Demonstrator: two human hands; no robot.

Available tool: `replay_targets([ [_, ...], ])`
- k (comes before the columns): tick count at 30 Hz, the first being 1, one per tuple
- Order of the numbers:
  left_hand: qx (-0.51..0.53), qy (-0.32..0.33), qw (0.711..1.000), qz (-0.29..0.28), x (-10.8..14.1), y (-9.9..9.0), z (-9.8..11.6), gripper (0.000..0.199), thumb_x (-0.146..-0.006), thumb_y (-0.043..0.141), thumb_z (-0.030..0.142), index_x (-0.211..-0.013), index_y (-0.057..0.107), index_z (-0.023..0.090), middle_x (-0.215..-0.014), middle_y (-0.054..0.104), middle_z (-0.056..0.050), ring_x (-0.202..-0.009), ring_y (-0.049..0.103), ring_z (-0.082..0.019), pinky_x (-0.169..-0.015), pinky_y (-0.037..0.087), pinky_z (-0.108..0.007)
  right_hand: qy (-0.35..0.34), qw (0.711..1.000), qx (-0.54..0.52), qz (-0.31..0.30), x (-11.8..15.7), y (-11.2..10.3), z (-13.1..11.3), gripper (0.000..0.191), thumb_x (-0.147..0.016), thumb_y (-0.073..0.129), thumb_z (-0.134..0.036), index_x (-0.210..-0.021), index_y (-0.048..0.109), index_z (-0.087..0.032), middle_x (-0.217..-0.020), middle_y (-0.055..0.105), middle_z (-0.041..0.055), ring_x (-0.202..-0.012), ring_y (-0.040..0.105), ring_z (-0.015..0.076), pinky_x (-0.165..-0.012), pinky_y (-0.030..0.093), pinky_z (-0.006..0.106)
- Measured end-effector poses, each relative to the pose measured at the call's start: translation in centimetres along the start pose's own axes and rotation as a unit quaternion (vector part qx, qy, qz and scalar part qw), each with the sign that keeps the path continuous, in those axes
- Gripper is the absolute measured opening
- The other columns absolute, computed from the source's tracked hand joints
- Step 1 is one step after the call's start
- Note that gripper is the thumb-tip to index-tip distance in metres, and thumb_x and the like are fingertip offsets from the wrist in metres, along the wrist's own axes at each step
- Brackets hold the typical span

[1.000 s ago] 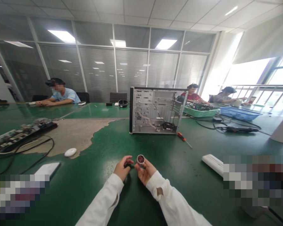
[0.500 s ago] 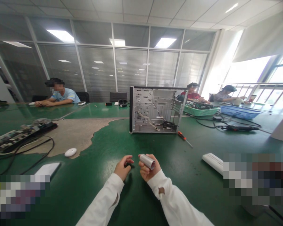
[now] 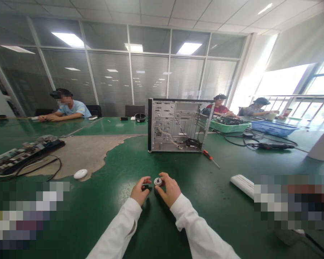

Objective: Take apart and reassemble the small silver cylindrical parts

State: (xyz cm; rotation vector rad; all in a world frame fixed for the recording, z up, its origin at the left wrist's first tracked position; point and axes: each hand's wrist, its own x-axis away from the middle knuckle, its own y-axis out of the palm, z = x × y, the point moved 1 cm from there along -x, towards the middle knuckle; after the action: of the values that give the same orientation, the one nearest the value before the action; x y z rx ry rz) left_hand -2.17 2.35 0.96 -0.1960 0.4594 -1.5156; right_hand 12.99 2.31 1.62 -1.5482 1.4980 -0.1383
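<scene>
My right hand [image 3: 171, 190] grips a small silver cylinder [image 3: 158, 182] between thumb and fingers, just above the green table. The cylinder is turned end-on, showing a pale round face with a dark part at its middle. Its side is mostly hidden. Close by on the left, my left hand [image 3: 140, 191] has its thumb and fingers curved apart with nothing between them. Beyond both hands stands a computer case [image 3: 178, 126] with its side off, cables and bare metal showing inside. A screwdriver [image 3: 211, 158] with an orange-red handle lies by its lower right corner.
On the left are a power strip-like board [image 3: 27, 151], black cables and a white oval object [image 3: 80, 174]. At right lie a white bar [image 3: 243, 185], a dark corded tool [image 3: 272, 145], a green basket [image 3: 229, 126] and a blue basket [image 3: 275, 128]. Several people sit farther off.
My right hand has rolled over, turning the silver cylinder from lying side-on to end-on and shifting it slightly left. My left hand has barely moved.
</scene>
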Motion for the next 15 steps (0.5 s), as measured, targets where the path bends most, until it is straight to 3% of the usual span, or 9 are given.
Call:
replay_targets([
  [5,-0.019,0.012,1.0,-0.01,0.0,0.1,-0.1,0.046,-0.054,0.041,0.001,-0.097,0.048,0.015,-0.093,0.059,-0.007,-0.093,0.051,-0.017,-0.078,0.035,-0.031,0.061,0.993,0.005,-0.102,0.0,1.4,1.5,0.056,-0.057,0.056,-0.021,-0.109,0.035,-0.018,-0.087,0.055,0.0053,-0.076,0.051,0.017,-0.069,0.036,0.028],
  [10,-0.027,0.015,0.999,-0.018,0.0,0.2,-0.2,0.046,-0.054,0.041,0.001,-0.096,0.048,0.016,-0.09,0.06,-0.005,-0.091,0.052,-0.017,-0.078,0.034,-0.031,0.055,0.992,-0.004,-0.116,-0.1,1.1,1.4,0.056,-0.055,0.057,-0.02,-0.108,0.038,-0.021,-0.098,0.051,0.0056,-0.081,0.049,0.0171,-0.072,0.035,0.029],
  [15,-0.023,0.013,0.999,-0.019,0.0,0.1,0.0,0.045,-0.054,0.041,0.001,-0.095,0.048,0.017,-0.087,0.061,-0.004,-0.088,0.053,-0.016,-0.078,0.035,-0.031,0.042,0.993,-0.005,-0.108,-0.1,1.1,1.4,0.052,-0.056,0.055,-0.021,-0.105,0.041,-0.019,-0.097,0.052,0.0067,-0.083,0.048,0.0183,-0.072,0.036,0.03],
])
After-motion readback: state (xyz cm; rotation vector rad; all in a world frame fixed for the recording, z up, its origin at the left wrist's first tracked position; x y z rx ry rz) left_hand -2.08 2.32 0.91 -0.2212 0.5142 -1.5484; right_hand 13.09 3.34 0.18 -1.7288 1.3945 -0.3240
